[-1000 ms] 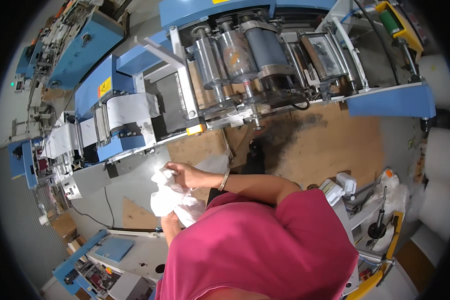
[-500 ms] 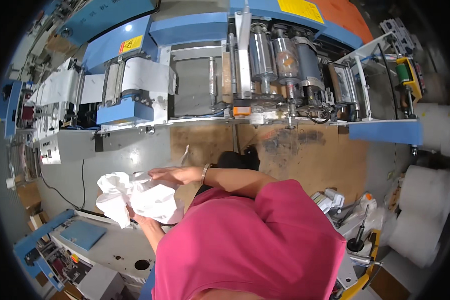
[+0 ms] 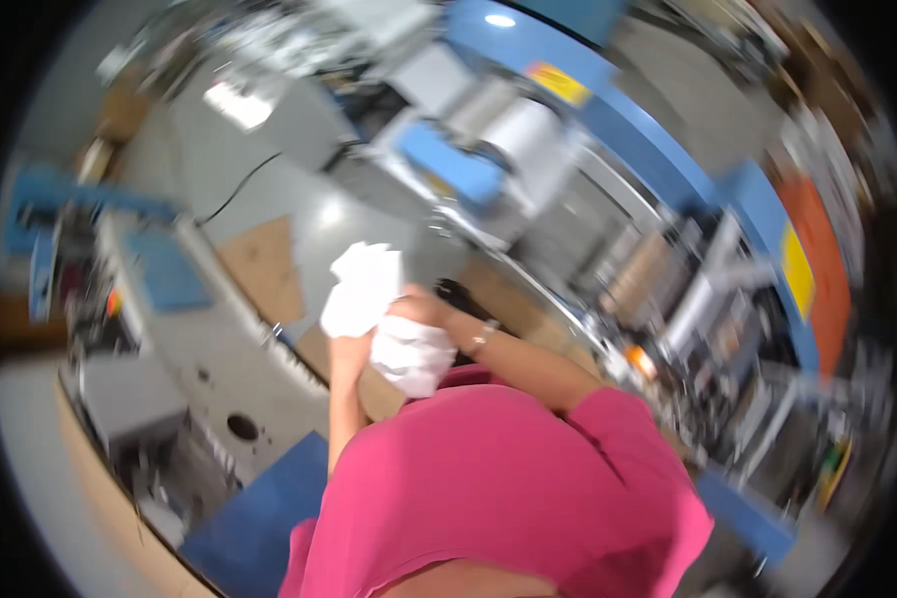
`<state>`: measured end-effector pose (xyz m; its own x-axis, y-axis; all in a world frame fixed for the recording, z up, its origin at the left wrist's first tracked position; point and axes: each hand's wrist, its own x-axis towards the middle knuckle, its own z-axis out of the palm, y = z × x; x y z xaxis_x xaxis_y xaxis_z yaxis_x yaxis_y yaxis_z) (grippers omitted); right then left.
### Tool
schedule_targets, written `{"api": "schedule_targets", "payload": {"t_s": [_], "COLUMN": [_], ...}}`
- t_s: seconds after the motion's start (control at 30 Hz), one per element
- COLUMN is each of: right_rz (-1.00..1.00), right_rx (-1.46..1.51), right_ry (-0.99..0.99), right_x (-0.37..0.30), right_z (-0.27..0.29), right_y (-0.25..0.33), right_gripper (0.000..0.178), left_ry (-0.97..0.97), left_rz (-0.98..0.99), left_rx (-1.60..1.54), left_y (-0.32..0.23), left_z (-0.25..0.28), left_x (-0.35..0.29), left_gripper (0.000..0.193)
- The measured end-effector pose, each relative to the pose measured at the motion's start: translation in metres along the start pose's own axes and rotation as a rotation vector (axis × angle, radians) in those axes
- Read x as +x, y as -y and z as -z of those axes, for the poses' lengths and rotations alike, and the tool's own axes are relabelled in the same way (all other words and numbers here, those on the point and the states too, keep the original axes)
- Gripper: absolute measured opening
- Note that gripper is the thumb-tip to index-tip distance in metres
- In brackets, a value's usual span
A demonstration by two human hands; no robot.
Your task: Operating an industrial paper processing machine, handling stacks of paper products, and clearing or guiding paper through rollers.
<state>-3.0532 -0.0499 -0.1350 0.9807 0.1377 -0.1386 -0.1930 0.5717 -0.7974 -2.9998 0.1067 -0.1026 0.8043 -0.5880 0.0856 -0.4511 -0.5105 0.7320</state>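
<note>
A crumpled white bundle [image 3: 362, 291], thin paper or film, is gathered in front of my body. My right hand [image 3: 419, 307] is closed round its middle, with one lobe of it above and another hanging below. My left hand [image 3: 349, 351] grips the bundle from its near left side, and the white folds hide most of those fingers. A bracelet [image 3: 485, 336] circles my right wrist. Motion blur softens the picture.
A long blue-and-grey machine with rollers [image 3: 658, 261] runs diagonally on the right. Beside me on the left stands a pale machine bed [image 3: 184, 344] with a blue plate [image 3: 167, 269]. Brown board [image 3: 264, 269] and a black cable [image 3: 241, 185] lie on the grey floor.
My view and body have turned left, so the machines appear swung round. The white bundle has come closer to my body and is bunched more tightly between my hands.
</note>
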Motion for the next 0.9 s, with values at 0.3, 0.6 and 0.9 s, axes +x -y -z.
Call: {"api": "schedule_targets", "payload": {"t_s": [0.3,0.6,0.9], "right_rz": [-0.539,-0.298,-0.560], "right_rx": [0.341,0.188,0.262], "right_ry": [0.047,0.120,0.140], "right_x": [0.156,0.295,0.552], "right_z": [-0.030,-0.081,-0.123], "right_y": [0.129,0.113,0.068], "right_gripper": [0.034,0.028,0.039], "left_ry": [-0.590,-0.424,-0.554], "left_rz": [0.859,0.444,0.613], "left_rx": [-0.880,-1.347,-0.843], "left_y": [0.073,0.179,0.325], "left_z": [0.090,0.116,0.275], "left_x": [0.101,0.178,0.274], "left_gripper": [0.057,0.032,0.025]}}
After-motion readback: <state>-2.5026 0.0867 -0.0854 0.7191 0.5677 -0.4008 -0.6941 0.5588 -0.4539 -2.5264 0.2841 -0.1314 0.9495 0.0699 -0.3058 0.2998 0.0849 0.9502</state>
